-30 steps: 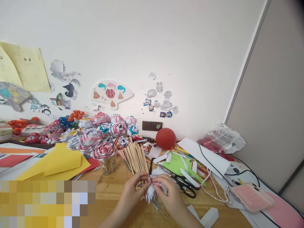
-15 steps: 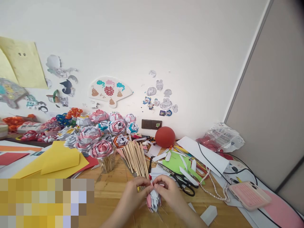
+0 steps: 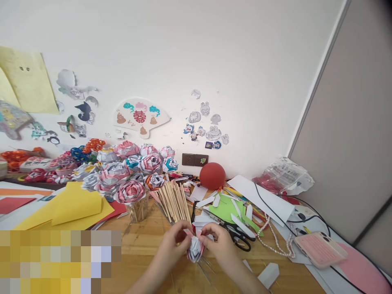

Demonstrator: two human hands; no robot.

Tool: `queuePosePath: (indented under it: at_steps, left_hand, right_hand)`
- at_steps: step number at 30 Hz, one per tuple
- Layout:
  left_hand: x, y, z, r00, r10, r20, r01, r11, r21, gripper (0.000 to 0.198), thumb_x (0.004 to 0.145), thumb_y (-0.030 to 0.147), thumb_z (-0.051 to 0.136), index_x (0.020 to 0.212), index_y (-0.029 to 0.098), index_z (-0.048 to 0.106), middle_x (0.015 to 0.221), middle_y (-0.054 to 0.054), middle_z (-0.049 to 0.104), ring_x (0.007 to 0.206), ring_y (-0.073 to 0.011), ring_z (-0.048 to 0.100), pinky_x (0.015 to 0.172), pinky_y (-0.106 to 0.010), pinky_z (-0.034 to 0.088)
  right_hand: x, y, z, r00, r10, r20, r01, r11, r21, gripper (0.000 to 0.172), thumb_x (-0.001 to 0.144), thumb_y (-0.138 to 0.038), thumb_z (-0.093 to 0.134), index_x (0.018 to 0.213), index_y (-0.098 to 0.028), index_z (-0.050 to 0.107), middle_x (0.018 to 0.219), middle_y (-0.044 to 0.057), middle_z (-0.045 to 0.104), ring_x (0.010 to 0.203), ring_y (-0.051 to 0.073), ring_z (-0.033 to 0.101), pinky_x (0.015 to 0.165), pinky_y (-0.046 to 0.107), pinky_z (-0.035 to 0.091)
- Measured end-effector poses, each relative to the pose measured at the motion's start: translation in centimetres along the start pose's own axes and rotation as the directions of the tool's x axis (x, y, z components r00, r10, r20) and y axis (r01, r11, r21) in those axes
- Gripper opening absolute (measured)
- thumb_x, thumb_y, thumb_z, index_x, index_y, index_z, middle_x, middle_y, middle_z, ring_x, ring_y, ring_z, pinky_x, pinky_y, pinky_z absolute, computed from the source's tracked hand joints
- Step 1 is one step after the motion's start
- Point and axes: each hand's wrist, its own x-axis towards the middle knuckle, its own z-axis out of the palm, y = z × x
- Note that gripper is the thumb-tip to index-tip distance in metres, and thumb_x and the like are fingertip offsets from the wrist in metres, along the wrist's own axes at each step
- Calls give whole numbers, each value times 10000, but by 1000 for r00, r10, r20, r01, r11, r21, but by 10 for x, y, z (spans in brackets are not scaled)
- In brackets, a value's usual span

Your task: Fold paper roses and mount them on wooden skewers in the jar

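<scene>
A small paper flower (image 3: 195, 250) in white and pink is at the lower center of the frame, between a person's 2 bare hands. The left hand (image 3: 177, 240) pinches its upper left edge between thumb and fingers, and the right hand (image 3: 215, 240) pinches the upper right edge in the same way. Below the flower, thin wire-like strands (image 3: 203, 273) lie on the wooden counter (image 3: 131, 253). Just above the hands, pale wooden sticks (image 3: 174, 201) spread in a loose bundle. To the right of the hands are black-handled scissors (image 3: 244, 243), with bright green paper (image 3: 225, 208) and white scraps nearby. Farther right are a string of pearl-like beads (image 3: 272, 248) and, at lower right, a pink phone-shaped object (image 3: 321, 250). Left of center, larger paper flowers (image 3: 131, 192) crowd together, some above a clear cup (image 3: 136, 210) of sticks. Yellow paper (image 3: 79, 208) lies at the left. A red ball (image 3: 212, 176) rests near the wall, where a white fan-shaped cutout (image 3: 142, 116) hangs. The lower left corner of the frame is pixelated.
</scene>
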Motion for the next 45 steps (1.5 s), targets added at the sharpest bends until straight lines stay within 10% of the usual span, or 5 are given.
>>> queuePosePath:
  at_steps: [4, 21, 31, 40, 45]
  left_hand:
    - [-5, 8, 2, 979, 182, 92, -197, 962, 189, 171, 724, 120, 450, 737, 180, 610, 820, -57, 619, 811, -176, 574, 765, -290, 443]
    - [-3, 17, -6, 988, 44, 151, -70, 983, 172, 124, 743, 269, 565, 688, 158, 571, 707, -27, 586, 697, -159, 542, 669, -258, 410]
    - [3, -12, -4, 877, -201, 437, 276, 954, -115, 377, 620, 478, 666, 657, 157, 471, 585, 54, 462, 545, -85, 420, 517, -204, 341]
    - [0, -5, -1, 940, -173, 295, 127, 977, 169, 263, 675, 377, 598, 588, 159, 480, 547, 51, 446, 540, -94, 402, 490, -198, 302]
    - [0, -5, -2, 899, -268, 346, 253, 963, 90, 240, 634, 368, 603, 613, 168, 473, 550, 54, 472, 501, -98, 450, 503, -222, 372]
  right_hand:
    - [-2, 2, 2, 999, -31, -20, 30, 998, -49, 51, 697, -174, 565, 733, -157, 598, 761, 44, 634, 753, 192, 584, 711, 295, 441]
    - [-4, -9, -2, 993, 29, 112, -38, 996, 83, 96, 654, -150, 621, 709, -167, 544, 708, -10, 571, 707, 148, 551, 662, 249, 415]
    - [-8, 3, 0, 889, 322, 325, -409, 877, 253, 393, 550, -440, 748, 658, -158, 496, 479, -36, 540, 423, 94, 478, 466, 222, 373]
    - [-6, 9, -6, 946, 227, 232, -230, 973, -13, 194, 616, -261, 701, 622, -156, 538, 555, -23, 582, 521, 119, 553, 484, 206, 382]
    - [-12, 2, 0, 970, 159, 182, -135, 981, -139, 96, 682, -187, 607, 614, -178, 540, 523, -39, 578, 488, 114, 543, 470, 201, 378]
